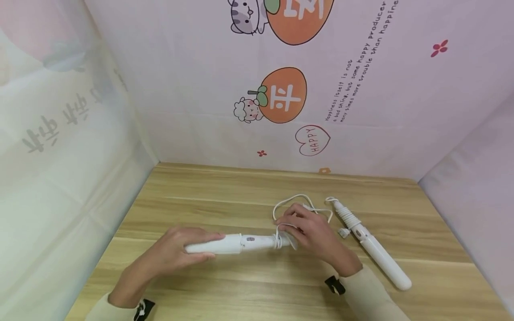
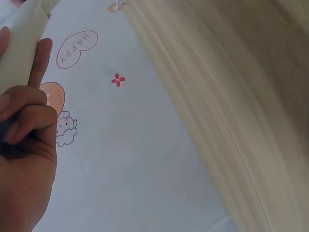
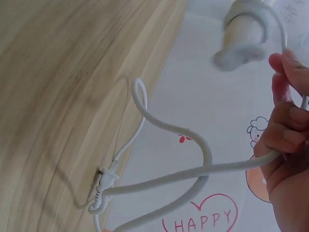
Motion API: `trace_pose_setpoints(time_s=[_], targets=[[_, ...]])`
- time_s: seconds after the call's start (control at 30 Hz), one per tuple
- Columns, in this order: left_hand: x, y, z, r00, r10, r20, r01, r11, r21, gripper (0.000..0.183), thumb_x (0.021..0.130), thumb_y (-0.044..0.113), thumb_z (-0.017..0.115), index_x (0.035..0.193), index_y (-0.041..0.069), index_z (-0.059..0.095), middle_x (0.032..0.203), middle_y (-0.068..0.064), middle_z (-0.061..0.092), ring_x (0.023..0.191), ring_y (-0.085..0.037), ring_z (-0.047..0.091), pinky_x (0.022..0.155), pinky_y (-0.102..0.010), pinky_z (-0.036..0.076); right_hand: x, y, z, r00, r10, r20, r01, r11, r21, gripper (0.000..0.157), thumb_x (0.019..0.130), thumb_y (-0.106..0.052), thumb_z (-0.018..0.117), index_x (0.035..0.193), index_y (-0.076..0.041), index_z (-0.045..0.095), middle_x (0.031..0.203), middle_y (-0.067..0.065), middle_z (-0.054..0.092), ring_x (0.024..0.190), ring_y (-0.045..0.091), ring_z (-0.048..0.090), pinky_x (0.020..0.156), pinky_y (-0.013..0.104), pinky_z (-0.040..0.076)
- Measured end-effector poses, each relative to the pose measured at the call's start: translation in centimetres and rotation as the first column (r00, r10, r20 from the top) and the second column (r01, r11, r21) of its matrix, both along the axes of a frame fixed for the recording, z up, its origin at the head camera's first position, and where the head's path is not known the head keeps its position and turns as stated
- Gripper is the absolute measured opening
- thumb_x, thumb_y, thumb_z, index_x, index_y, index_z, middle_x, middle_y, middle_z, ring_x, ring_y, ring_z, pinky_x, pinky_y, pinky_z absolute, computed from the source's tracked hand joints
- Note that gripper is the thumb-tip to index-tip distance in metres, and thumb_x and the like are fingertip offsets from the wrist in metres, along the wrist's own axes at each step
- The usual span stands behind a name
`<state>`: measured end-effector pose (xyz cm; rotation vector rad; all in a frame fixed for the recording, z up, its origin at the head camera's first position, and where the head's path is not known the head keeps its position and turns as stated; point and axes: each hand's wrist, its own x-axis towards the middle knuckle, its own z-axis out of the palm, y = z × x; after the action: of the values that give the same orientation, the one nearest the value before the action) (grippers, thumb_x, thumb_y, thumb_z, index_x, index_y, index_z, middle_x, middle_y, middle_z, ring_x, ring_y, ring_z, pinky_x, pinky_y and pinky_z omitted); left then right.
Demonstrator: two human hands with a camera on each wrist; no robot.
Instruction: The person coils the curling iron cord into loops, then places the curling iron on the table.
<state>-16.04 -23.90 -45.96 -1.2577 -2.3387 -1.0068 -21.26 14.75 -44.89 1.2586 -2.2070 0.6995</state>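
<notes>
White is the wand [image 1: 229,244], held near the middle of the worktop [image 1: 225,196], its thick end to the left and its narrow handle to the right; whether it touches the wood, I cannot tell. Of the two hands, the left hand [image 1: 172,249] grips the thick end, with thumb and fingers at opposite sides. The right hand [image 1: 311,229] pinches the white cord [image 3: 207,170], of which some turns go around the handle. On the far side of this hand, the cord makes a loose loop, and near it is a white plug [image 3: 106,180]. Farther right, a second wand [image 1: 383,258] lies slanted, its cord wound about its handle. At the far edge stands a printed cloth [image 1: 201,111].
</notes>
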Motion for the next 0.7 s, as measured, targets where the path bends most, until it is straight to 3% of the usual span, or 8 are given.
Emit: trace_pose_setpoints(time_s=[0.13, 0.27, 0.4, 0.5, 0.57, 0.67, 0.7], targets=[[0.2, -0.2, -0.2, 0.98, -0.103, 0.168, 0.086, 0.99, 0.109, 0.05, 0.088, 0.005, 0.09, 0.136, 0.013, 0.077, 0.116, -0.008, 0.083, 0.091, -0.006, 0.073, 0.071, -0.024, 0.061, -0.2, 0.2, -0.3, 0.996, 0.035, 0.083, -0.036, 0.999, 0.022, 0.023, 0.094, -0.008, 0.083, 0.116, -0.015, 0.085, 0.097, -0.006, 0.072, 0.08, 0.002, 0.059, 0.069, 0.016, 0.05], [0.4, -0.4, -0.5, 0.927, -0.141, 0.347, 0.073, 0.976, 0.203, 0.048, 0.09, 0.001, 0.087, 0.136, 0.013, 0.077, 0.121, -0.012, 0.082, 0.092, -0.008, 0.073, 0.07, -0.031, 0.064, -0.3, 0.5, -0.7, 0.974, 0.071, 0.217, -0.081, 0.996, 0.034, 0.026, 0.101, -0.008, 0.075, 0.125, -0.016, 0.082, 0.091, -0.008, 0.072, 0.079, -0.002, 0.056, 0.072, 0.02, 0.051], [0.4, -0.4, -0.9, 0.9, -0.153, 0.407, 0.052, 0.967, 0.249, 0.047, 0.091, -0.001, 0.084, 0.136, 0.013, 0.077, 0.122, -0.016, 0.081, 0.096, -0.01, 0.074, 0.072, -0.032, 0.064, -0.3, 0.4, -1.2, 0.912, 0.129, 0.39, -0.138, 0.99, -0.006, 0.027, 0.106, -0.006, 0.068, 0.129, -0.014, 0.08, 0.087, -0.007, 0.072, 0.08, -0.002, 0.058, 0.074, 0.023, 0.054], [0.3, -0.4, -1.1, 0.886, -0.17, 0.432, 0.047, 0.959, 0.279, 0.049, 0.091, -0.005, 0.083, 0.136, 0.013, 0.077, 0.127, -0.009, 0.081, 0.101, -0.01, 0.075, 0.075, -0.032, 0.064, -0.2, 0.2, -1.8, 0.859, 0.17, 0.483, -0.162, 0.985, -0.059, 0.028, 0.108, -0.003, 0.064, 0.129, -0.012, 0.08, 0.101, -0.002, 0.081, 0.092, 0.002, 0.068, 0.081, 0.025, 0.058], [0.2, -0.5, -1.2, 0.874, -0.172, 0.455, 0.032, 0.954, 0.299, 0.049, 0.09, -0.007, 0.082, 0.135, 0.011, 0.077, 0.131, -0.003, 0.079, 0.107, -0.009, 0.075, 0.078, -0.031, 0.064, -0.2, 0.0, -2.1, 0.832, 0.206, 0.516, -0.175, 0.979, -0.109, 0.028, 0.109, -0.002, 0.063, 0.129, -0.011, 0.08, 0.113, 0.002, 0.083, 0.104, 0.006, 0.073, 0.089, 0.026, 0.06], [0.2, -0.4, -1.2, 0.855, -0.142, 0.498, -0.027, 0.948, 0.318, 0.046, 0.091, -0.007, 0.082, 0.133, 0.011, 0.078, 0.134, 0.004, 0.077, 0.115, -0.008, 0.074, 0.084, -0.03, 0.063, -0.1, -0.3, -2.8, 0.816, 0.264, 0.514, -0.199, 0.963, -0.179, 0.027, 0.109, -0.004, 0.062, 0.13, -0.009, 0.078, 0.125, 0.008, 0.082, 0.116, 0.013, 0.074, 0.099, 0.029, 0.06], [0.2, -0.4, -1.2, 0.858, -0.122, 0.499, -0.048, 0.948, 0.315, 0.045, 0.091, -0.006, 0.082, 0.133, 0.01, 0.079, 0.134, 0.005, 0.077, 0.115, -0.007, 0.074, 0.085, -0.029, 0.062, -0.1, -0.4, -3.0, 0.804, 0.295, 0.516, -0.214, 0.954, -0.211, 0.026, 0.109, -0.005, 0.062, 0.13, -0.006, 0.077, 0.123, 0.011, 0.082, 0.109, 0.015, 0.076, 0.095, 0.031, 0.061]])
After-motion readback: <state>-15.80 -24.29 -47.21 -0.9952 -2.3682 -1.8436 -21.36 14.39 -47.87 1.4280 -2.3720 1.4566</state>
